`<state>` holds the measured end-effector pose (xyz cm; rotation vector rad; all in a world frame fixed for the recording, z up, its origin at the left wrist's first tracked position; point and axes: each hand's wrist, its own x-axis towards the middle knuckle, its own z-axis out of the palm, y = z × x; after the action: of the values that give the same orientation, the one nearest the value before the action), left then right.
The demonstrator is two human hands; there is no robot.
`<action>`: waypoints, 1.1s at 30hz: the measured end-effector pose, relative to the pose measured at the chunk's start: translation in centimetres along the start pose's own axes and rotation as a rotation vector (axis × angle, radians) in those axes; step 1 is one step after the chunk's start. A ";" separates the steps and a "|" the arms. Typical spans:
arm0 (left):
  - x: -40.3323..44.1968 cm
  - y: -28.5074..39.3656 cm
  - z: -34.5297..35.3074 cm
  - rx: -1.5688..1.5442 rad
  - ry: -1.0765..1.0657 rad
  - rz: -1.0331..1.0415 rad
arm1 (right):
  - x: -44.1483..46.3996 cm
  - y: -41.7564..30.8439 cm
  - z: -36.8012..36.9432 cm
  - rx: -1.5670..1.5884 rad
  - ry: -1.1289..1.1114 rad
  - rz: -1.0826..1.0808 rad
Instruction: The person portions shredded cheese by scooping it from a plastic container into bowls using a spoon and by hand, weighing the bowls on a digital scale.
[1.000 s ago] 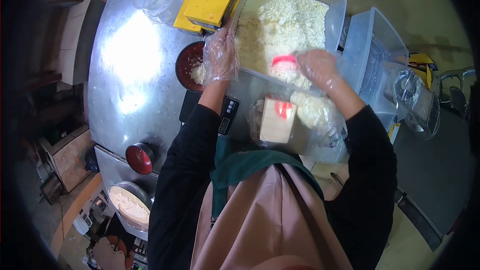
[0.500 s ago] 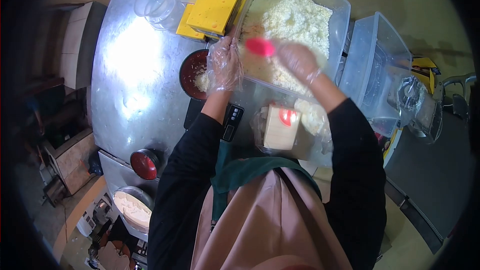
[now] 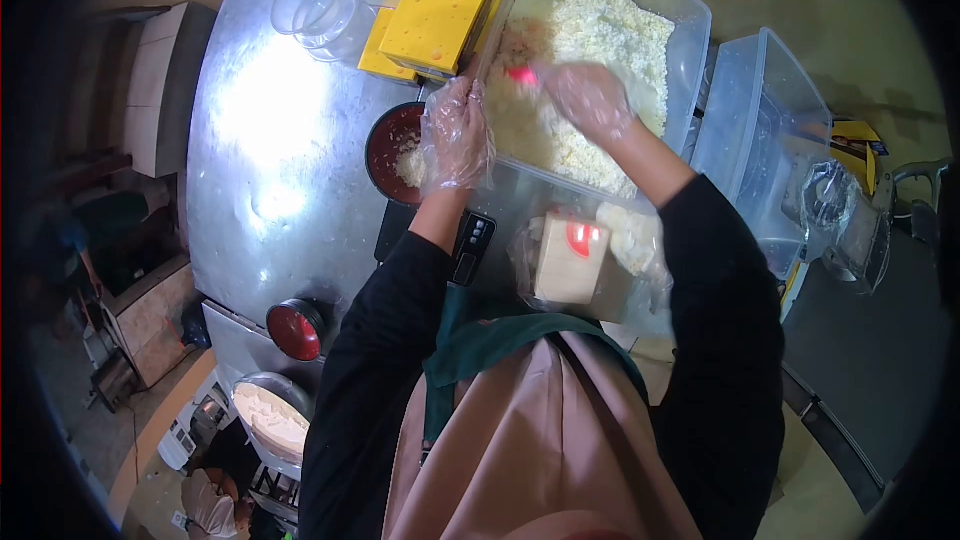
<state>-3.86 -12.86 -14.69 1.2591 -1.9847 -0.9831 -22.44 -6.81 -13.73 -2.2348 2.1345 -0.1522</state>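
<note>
A clear plastic tub (image 3: 690,60) holds a heap of white grated crumbs (image 3: 610,30). Over its left part my right hand (image 3: 588,100), in a clear plastic glove, grips a pink scoop (image 3: 522,74), blurred by motion. My left hand (image 3: 458,135), gloved too, is closed on the tub's near left rim. Beside it, a dark bowl with a red inside (image 3: 385,155) holds some white crumbs and sits on a black scale (image 3: 478,240). A wrapped pale block (image 3: 570,265) lies below the tub, next to a bag of white stuff (image 3: 632,238).
Yellow boxes (image 3: 440,10) stand left of the tub, near clear jars (image 3: 320,15). An emptier plastic tub (image 3: 755,130) is at the right. A small red bowl (image 3: 295,330) and a pan of pale powder (image 3: 270,420) are at lower left.
My right hand has moved left and up with the pink scoop, from the tub's near edge to its left part. My left hand stays at the rim. The whole view has shifted slightly.
</note>
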 end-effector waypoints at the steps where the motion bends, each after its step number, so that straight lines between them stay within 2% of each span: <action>1: -0.1 0.0 -0.1 -0.002 0.000 -0.002 | -1.5 -0.5 -0.8 -0.011 -0.060 -0.009; 3: 0.1 -0.1 -0.1 0.035 -0.050 -0.031 | -3.1 -0.5 -3.5 -0.028 -0.115 -0.021; 5: 0.1 -0.5 0.1 0.041 -0.044 -0.027 | -3.0 0.1 -7.4 -0.302 -0.218 0.071; 6: 0.0 -0.6 0.2 0.048 -0.040 -0.022 | -2.5 1.2 -8.3 -0.302 -0.220 0.071; 7: 0.0 -0.5 0.2 0.047 -0.044 -0.024 | -1.4 2.9 -8.8 -0.239 -0.128 0.117; 9: 0.0 0.0 0.1 -0.051 -0.004 -0.010 | 1.2 5.5 -7.1 -0.177 -0.030 0.164; 11: 0.1 0.0 0.0 -0.027 -0.014 0.001 | 3.6 5.7 -2.0 -0.061 -0.221 0.344; 13: 0.0 -0.2 0.1 -0.003 -0.029 0.004 | 3.5 2.7 0.3 -0.144 -0.238 0.232; 15: -0.1 -0.4 0.3 -0.058 0.017 0.023 | 0.9 0.5 -0.2 -0.053 -0.154 0.240; 17: -0.1 -0.1 -0.1 -0.014 -0.033 -0.023 | -1.2 -0.1 -2.1 -0.001 -0.052 -0.024; 18: -0.1 0.0 -0.2 0.031 -0.079 -0.070 | -0.4 0.3 -4.1 -0.002 -0.055 -0.024; 20: -0.1 -0.4 0.1 -0.009 -0.070 -0.071 | 1.8 1.5 -8.5 -0.084 -0.267 0.182; 21: -0.2 -0.4 0.3 -0.048 -0.059 -0.071 | 2.7 3.6 -7.4 -0.121 -0.036 0.198; 23: -0.1 0.1 -0.1 -0.040 -0.051 -0.048 | 5.8 6.1 -4.4 -0.141 0.039 0.218; 25: -0.1 0.2 -0.2 -0.029 -0.047 -0.026 | 8.3 5.3 -1.0 -0.001 -0.137 0.383; 26: -0.1 0.1 -0.2 -0.015 -0.054 -0.042 | 7.6 4.6 -0.1 0.001 -0.137 0.386; 28: -0.2 -0.2 0.1 -0.009 -0.062 -0.059 | 4.5 1.4 -0.6 0.042 -0.109 0.331; 30: -0.3 -0.9 0.5 -0.041 0.011 0.023 | 0.8 0.5 -1.9 -0.024 -0.148 0.144; 31: -0.2 -0.7 0.4 -0.045 0.012 0.023 | 0.7 0.8 -3.3 -0.028 -0.149 0.143; 33: -0.3 -0.4 0.0 -0.008 -0.072 -0.056 | 1.0 2.0 -6.7 -0.090 -0.339 0.235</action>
<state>-3.55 -12.68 -15.09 1.2978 -2.0069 -1.0762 -25.12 -7.64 -7.24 -1.8641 2.2207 0.3140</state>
